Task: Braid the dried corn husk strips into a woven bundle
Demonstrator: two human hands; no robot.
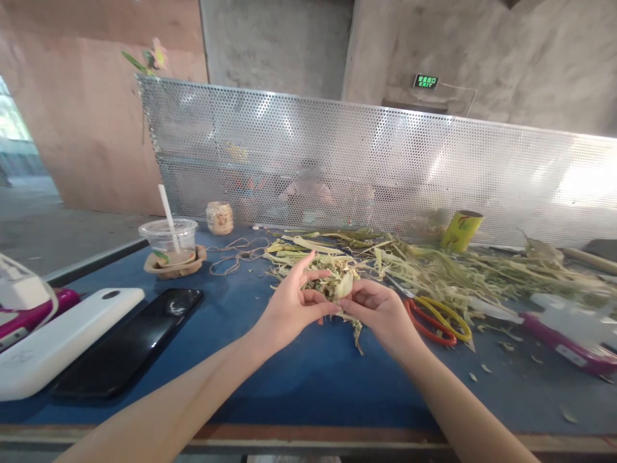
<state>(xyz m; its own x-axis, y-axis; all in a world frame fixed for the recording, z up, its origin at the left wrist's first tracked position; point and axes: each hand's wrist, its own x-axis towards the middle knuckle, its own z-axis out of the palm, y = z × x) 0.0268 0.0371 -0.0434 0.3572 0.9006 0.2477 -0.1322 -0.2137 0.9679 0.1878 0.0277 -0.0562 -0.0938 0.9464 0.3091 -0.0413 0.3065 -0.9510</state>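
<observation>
A ragged bundle of dried plant leaves point(337, 276) is held between my two hands above the blue table. My left hand point(296, 299) grips its left side, thumb and lower fingers closed on it and the index finger raised. On the right side my right hand point(380, 312) pinches the bundle near a pale leaf piece. A thin dry strand hangs below. Behind the hands lies a heap of dried green-yellow leaf strips point(414, 267). Scissors point(438, 318) with one red and one yellow handle rest just right of my right hand.
At left are a black phone point(130, 341), a white power bank point(72, 337), a plastic cup point(171, 238) with a straw, loose cord point(236, 254) and a small woven pot point(220, 218). A yellow-green can point(461, 231) and purple-white power strip point(569, 341) are right. A perforated metal panel point(337, 167) stands behind.
</observation>
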